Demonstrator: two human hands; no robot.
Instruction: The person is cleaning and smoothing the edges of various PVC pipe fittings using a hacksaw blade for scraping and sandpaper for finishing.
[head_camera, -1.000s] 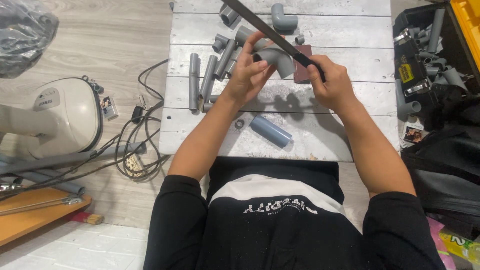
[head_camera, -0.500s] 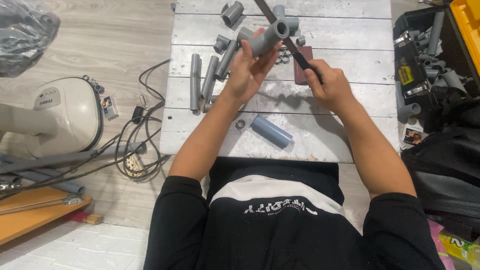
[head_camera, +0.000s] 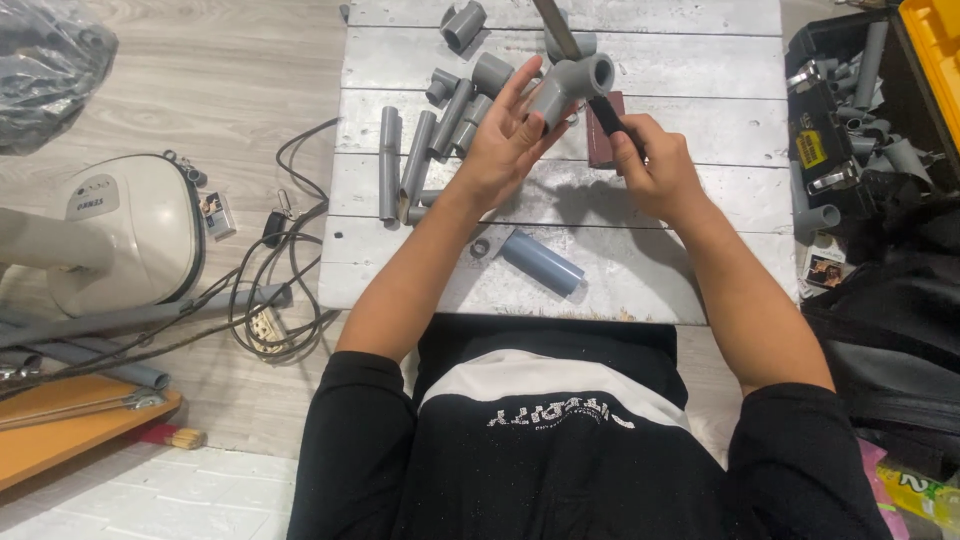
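You sit at a low table (head_camera: 700, 130) of whitewashed planks, scuffed and spotted with grey, set on a pale wood-look floor (head_camera: 220, 70). Your left hand (head_camera: 500, 145) holds a grey pipe elbow (head_camera: 570, 85) up above the far planks, fingers spread and loosely cupped under it, its open socket turned toward the right. Your right hand (head_camera: 655, 165) is clenched around the black handle of a flat file (head_camera: 575, 60), whose blade runs up past the elbow and out of the top edge; whether the blade touches the fitting cannot be told. A brown sanding block (head_camera: 603, 140) lies on the table just beyond your right knuckles.

Short grey pipe lengths (head_camera: 410, 160) lie side by side left of your left wrist, loose fittings (head_camera: 465, 25) sit further back, and one thicker pipe stub (head_camera: 541, 263) rests near your chest. On the floor to the left stand a cream vacuum cleaner (head_camera: 120, 240) and tangled black cables (head_camera: 270, 290). To the right, an open black toolbox (head_camera: 860, 110) holds more pipe offcuts.
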